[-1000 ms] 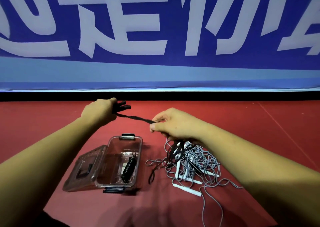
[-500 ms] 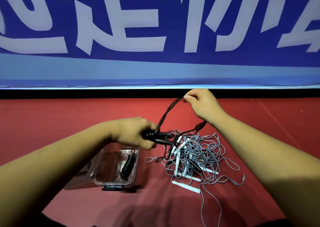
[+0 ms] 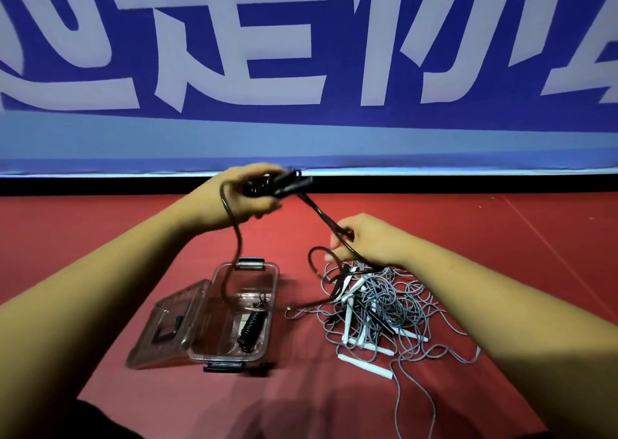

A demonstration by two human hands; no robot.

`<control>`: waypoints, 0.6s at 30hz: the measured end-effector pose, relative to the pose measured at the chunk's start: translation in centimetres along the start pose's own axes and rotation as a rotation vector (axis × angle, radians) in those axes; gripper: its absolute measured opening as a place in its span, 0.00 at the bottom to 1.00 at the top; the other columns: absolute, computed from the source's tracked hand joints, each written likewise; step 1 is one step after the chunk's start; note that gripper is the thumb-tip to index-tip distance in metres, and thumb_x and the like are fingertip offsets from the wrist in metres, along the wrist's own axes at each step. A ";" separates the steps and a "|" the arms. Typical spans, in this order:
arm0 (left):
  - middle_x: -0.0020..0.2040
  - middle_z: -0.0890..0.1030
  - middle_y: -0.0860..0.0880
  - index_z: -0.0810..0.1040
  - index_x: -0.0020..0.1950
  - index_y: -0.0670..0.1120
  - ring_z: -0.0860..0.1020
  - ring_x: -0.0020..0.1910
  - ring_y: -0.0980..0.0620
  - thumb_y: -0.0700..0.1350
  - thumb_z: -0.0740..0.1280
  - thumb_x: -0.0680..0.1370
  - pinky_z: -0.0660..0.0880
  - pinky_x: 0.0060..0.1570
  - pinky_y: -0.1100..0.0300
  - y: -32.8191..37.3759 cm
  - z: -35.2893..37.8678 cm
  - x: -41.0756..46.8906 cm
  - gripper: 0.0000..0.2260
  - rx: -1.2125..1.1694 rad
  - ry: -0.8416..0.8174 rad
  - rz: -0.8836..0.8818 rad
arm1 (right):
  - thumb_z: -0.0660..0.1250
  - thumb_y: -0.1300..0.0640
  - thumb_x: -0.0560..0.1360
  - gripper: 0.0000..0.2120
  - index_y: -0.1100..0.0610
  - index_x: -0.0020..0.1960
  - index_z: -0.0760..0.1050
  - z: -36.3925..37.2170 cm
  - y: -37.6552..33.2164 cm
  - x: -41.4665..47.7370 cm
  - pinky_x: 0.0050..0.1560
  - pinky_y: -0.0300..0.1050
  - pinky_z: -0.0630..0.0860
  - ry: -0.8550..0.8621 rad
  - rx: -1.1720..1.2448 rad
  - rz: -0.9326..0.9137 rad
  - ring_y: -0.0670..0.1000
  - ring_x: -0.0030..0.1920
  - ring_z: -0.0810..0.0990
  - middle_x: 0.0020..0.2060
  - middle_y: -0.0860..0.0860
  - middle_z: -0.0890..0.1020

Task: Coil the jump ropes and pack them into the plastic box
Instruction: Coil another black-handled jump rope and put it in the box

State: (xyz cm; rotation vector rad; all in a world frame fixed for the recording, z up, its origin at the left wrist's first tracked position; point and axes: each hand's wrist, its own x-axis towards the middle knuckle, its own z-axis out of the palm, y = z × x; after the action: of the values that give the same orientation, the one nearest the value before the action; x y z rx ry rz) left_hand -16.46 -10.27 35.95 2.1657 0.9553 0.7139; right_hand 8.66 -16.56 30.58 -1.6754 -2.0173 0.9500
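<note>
Below the left hand [image 3: 239, 196], which grips the black jump rope [image 3: 320, 215] by its handles and coils, lies the open plastic box [image 3: 272, 300]; the right hand [image 3: 371, 241] pinches the same rope just above the rope pile [image 3: 384, 305].

This single view comes from a wide-angle camera on the person's head, facing forward and tilted down over a red floor mat [image 3: 468, 224]. The left forearm [image 3: 100, 288] and right forearm [image 3: 501, 305] run in from the lower corners, close to the lens. They reach the left hand [image 3: 234, 198] and right hand [image 3: 371, 241] at mid-frame, which hold a black jump rope [image 3: 321, 214] between them. The plastic box [image 3: 276, 288] and tangled jump ropes [image 3: 384, 305] lie near, lower middle. A blue banner [image 3: 301, 131] fills the upper half.
</note>
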 end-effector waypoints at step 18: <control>0.33 0.74 0.46 0.76 0.51 0.46 0.65 0.27 0.51 0.40 0.71 0.77 0.63 0.26 0.62 2.8 2.4 -0.9 0.06 -0.220 -0.189 -0.149 | 0.70 0.56 0.74 0.15 0.63 0.57 0.76 1.2 -3.5 -0.9 0.45 0.49 0.79 -0.050 1.085 -0.088 0.54 0.38 0.76 0.37 0.56 0.77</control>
State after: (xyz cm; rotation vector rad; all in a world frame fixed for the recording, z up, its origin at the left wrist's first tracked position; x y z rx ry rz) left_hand -14.09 -13.24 36.32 1.9097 0.8846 0.5063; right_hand 5.55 -18.05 32.30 -0.9322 -1.1484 1.6324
